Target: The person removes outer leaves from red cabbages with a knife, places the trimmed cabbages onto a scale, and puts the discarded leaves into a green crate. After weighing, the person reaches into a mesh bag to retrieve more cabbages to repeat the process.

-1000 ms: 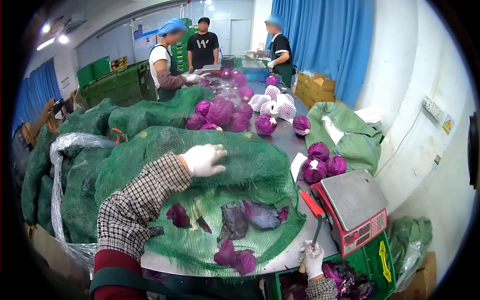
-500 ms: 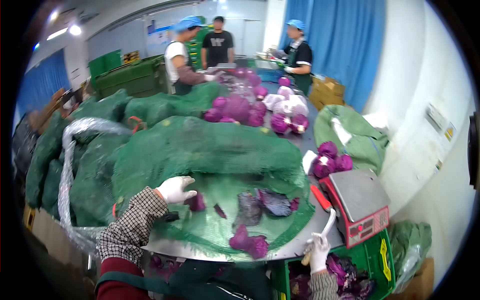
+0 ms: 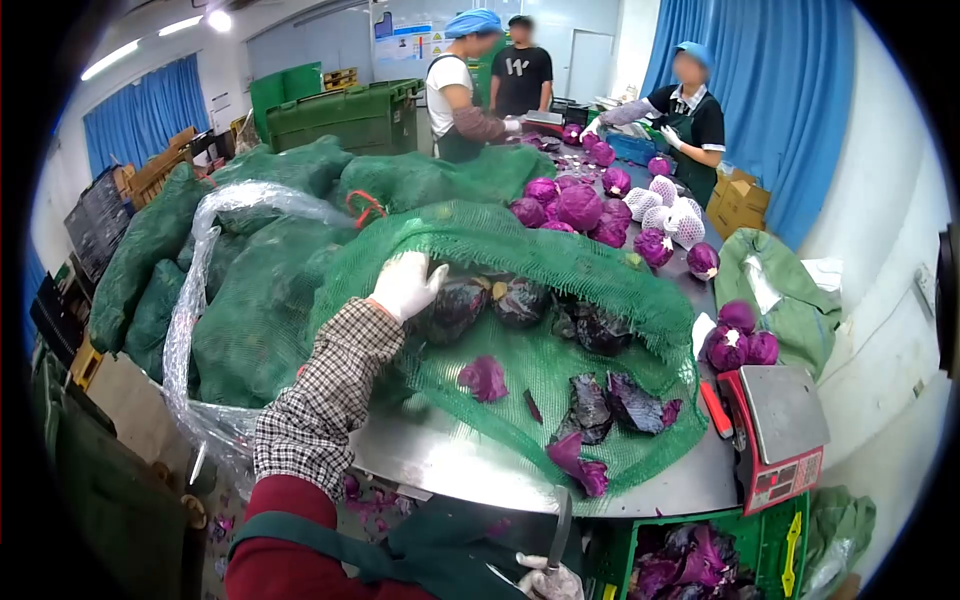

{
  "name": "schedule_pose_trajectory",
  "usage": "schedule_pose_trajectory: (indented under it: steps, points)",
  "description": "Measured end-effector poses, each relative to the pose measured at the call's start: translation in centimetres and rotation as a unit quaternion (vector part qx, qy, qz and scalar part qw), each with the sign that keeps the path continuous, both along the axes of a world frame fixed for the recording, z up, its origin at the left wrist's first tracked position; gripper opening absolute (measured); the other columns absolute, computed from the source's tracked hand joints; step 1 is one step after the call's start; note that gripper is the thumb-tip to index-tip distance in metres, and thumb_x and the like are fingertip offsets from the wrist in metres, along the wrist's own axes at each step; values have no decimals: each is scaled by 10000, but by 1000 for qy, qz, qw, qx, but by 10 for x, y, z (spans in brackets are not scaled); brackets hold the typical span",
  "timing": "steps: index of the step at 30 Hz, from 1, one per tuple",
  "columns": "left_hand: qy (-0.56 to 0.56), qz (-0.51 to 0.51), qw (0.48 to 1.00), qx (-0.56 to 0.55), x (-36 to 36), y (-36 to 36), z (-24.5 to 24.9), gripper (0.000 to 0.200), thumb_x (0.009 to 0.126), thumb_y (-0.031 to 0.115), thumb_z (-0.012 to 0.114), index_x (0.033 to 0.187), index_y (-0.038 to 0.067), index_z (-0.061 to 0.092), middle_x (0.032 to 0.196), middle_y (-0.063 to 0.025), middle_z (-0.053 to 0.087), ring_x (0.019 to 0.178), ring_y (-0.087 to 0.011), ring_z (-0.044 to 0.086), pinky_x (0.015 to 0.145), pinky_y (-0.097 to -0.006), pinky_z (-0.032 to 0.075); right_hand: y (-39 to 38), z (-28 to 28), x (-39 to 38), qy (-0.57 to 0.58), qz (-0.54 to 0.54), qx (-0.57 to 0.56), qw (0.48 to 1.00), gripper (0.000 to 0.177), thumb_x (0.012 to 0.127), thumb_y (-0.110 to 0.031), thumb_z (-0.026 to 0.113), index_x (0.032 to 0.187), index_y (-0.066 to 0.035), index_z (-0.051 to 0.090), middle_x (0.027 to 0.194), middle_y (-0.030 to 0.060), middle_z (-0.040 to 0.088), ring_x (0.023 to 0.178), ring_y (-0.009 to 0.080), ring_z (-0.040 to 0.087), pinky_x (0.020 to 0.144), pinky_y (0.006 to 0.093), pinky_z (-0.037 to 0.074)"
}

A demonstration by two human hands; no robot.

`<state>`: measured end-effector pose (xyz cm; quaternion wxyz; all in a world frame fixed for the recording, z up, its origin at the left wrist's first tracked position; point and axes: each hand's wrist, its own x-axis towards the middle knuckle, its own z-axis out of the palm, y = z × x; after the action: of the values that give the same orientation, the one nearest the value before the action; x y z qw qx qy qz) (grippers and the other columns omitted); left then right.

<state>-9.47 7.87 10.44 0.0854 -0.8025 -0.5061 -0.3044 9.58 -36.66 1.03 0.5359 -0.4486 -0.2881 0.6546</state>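
My left hand (image 3: 405,287), in a white glove, grips the raised edge of a green mesh bag (image 3: 540,245). Under that lifted mesh, several dark red cabbages (image 3: 520,302) show inside the bag. Loose purple leaves (image 3: 484,379) and darker outer leaves (image 3: 590,408) lie on the mesh in front of them. At the bottom of the view, close to my body, my gloved right hand (image 3: 550,582) is closed around a knife (image 3: 561,530), its blade pointing up. The frame edge cuts off part of that hand.
A red scale (image 3: 785,425) stands at the right, with a red-handled tool (image 3: 716,410) beside it. Below is a green crate (image 3: 615,555) of trimmed leaves. Full mesh bags (image 3: 270,330) crowd the left. Peeled cabbages (image 3: 578,207) sit farther up the table, near two co-workers in blue caps.
My left hand has moved forward to the bag's opening and lifted its edge, uncovering the cabbages. My right hand, with the knife, has come left from over the crate towards my body.
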Motion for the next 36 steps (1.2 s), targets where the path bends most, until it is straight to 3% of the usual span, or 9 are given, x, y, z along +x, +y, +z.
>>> schedule_pose_trajectory:
  steps: [6, 10, 14, 22, 28, 29, 32, 35, 36]
  points:
    - [-1, 5, 997, 83, 23, 69, 70, 432, 887, 415, 556, 981, 1, 636, 921, -236, 637, 862, -391, 618, 790, -471, 494, 9, 15, -1, -51, -18, -47, 997, 333, 967, -251, 562, 1226, -42, 552, 743, -8, 602, 536, 31, 486, 473, 164, 361]
    - [107, -27, 980, -167, 34, 62, 85, 394, 881, 343, 540, 1099, 22, 609, 1056, -234, 628, 955, -373, 616, 841, -463, 491, 21, 6, -3, -52, -31, -54, 997, 333, 967, -244, 562, 1226, -37, 546, 766, 2, 612, 540, 38, 523, 471, 168, 399]
    - [-22, -215, 975, -58, 57, 101, 15, 415, 901, 334, 548, 1220, 68, 566, 1229, -178, 579, 1123, -365, 543, 986, -421, 421, 37, 1, -3, -55, -25, -53, 997, 334, 966, -260, 561, 1226, -50, 551, 789, 5, 615, 539, 40, 524, 463, 166, 392]
    - [-89, -298, 927, -210, 106, 154, 5, 470, 885, 347, 605, 1233, 36, 552, 1225, -180, 574, 1082, -334, 568, 969, -415, 439, 37, 4, 2, -62, -75, -76, 992, 307, 965, -247, 560, 1214, -69, 570, 771, -14, 610, 547, 31, 503, 468, 168, 370]
    - [-206, -412, 819, -342, 78, 95, -8, 493, 862, 346, 642, 1225, 23, 552, 1200, -189, 584, 1064, -327, 575, 956, -410, 449, 38, -14, 8, -29, -83, -73, 993, 311, 953, -228, 578, 1200, -39, 568, 787, 2, 616, 525, 39, 513, 462, 161, 395]
    - [-130, -338, 886, -290, 76, 52, 13, 525, 831, 360, 679, 1208, 16, 558, 1165, -191, 595, 1045, -320, 580, 942, -403, 458, 41, -12, 6, -29, -70, -69, 995, 307, 952, -222, 578, 1198, -38, 569, 783, 3, 614, 520, 40, 510, 458, 163, 391]
    - [-41, -205, 924, -321, 67, -28, 29, 618, 776, 408, 739, 1182, -17, 549, 1106, -195, 613, 1046, -299, 590, 930, -389, 466, 45, 2, 5, -70, -44, -45, 996, 300, 949, -206, 580, 1191, -29, 574, 768, 10, 609, 508, 43, 497, 449, 175, 378]
    - [-42, -290, 919, -263, 55, -39, -40, 917, 787, 580, 634, 1422, 0, 314, 1296, -270, 517, 1198, -387, 523, 1025, -409, 410, 36, 2, 4, -77, -62, -27, 995, 295, 944, -207, 589, 1174, -23, 592, 760, 12, 614, 512, 48, 499, 454, 179, 378]
    - [97, -214, 953, -190, 54, -45, -62, 949, 793, 595, 615, 1443, -6, 272, 1322, -279, 493, 1224, -390, 501, 1049, -413, 387, 31, -4, 4, -66, -68, -24, 995, 291, 941, -203, 590, 1169, -22, 594, 760, 11, 614, 518, 47, 500, 461, 178, 380]
